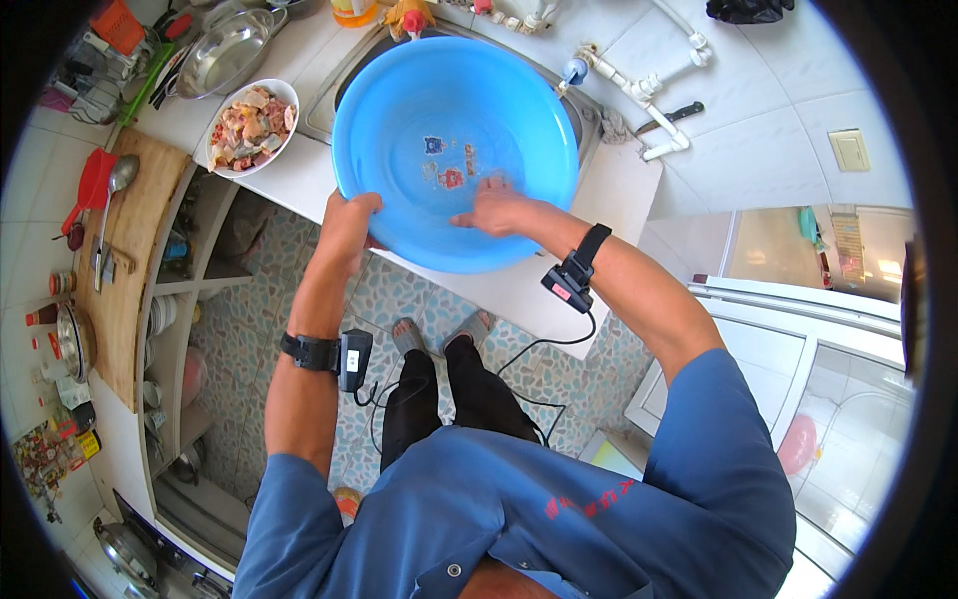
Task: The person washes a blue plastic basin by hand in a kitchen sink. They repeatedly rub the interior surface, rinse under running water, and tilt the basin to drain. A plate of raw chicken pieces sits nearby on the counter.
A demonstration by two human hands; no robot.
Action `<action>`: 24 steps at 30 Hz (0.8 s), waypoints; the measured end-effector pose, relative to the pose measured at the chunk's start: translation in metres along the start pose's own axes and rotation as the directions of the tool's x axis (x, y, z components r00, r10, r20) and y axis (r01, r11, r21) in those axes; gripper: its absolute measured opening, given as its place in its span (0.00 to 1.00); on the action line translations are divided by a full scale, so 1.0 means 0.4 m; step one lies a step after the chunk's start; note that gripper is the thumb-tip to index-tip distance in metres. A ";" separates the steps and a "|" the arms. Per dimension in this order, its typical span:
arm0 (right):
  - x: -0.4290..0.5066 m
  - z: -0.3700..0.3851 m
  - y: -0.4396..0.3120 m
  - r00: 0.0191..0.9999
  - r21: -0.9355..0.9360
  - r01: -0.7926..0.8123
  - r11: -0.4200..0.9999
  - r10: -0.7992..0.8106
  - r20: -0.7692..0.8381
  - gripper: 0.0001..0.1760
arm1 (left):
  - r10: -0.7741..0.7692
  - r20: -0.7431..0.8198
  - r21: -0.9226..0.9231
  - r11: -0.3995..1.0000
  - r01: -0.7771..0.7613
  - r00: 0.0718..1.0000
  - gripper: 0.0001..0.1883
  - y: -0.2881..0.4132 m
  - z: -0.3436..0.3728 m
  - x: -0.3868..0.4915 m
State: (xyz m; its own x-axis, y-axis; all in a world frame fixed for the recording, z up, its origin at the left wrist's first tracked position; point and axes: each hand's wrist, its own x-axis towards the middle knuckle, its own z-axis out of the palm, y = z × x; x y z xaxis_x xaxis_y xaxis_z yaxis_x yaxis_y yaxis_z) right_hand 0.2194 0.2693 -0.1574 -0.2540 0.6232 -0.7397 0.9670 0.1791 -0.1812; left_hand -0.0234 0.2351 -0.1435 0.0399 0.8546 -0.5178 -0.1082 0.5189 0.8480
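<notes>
A large blue plastic basin (404,97) is held over the sink (322,112), its near rim out past the counter's front edge. My left hand (348,221) grips the rim at the near left, thumb on the inner side. Inside the basin, my right hand (498,206) lies low against the near right part, its fingers apart and blurred, with nothing seen in it. Printed pictures show on the basin's bottom; whether water is in it I cannot tell for certain.
A white bowl of raw meat pieces (254,127) stands left of the basin, beside a steel pan (224,56). A knife (670,117) lies by the wall behind white pipes (629,86). On the left, a wooden board (138,299) bears a ladle (120,180) and a red plastic scoop (96,180).
</notes>
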 end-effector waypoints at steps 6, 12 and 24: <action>0.087 -0.040 0.015 0.985 0.040 -0.078 0.996 0.083 -0.152 0.68 | -0.013 -0.011 -0.053 0.999 0.013 1.000 0.27 -0.001 -0.020 0.011; 0.172 -0.083 -0.052 0.963 0.027 -0.067 0.997 0.072 -0.261 0.65 | 0.017 -0.005 -0.017 1.000 -0.017 1.000 0.25 0.024 -0.046 0.009; 0.079 -0.010 -0.046 0.878 -0.302 0.415 0.858 -0.465 -0.114 0.50 | 0.036 -0.024 0.071 0.997 -0.034 0.999 0.24 0.021 -0.086 0.020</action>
State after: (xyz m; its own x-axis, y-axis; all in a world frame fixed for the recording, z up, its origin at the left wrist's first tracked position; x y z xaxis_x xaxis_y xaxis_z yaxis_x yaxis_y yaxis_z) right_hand 0.1934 0.2888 -0.1747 -0.6749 0.5504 -0.4915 0.7184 0.6423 -0.2672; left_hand -0.0582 0.2455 -0.1444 0.0119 0.8718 -0.4896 -0.0388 0.4897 0.8710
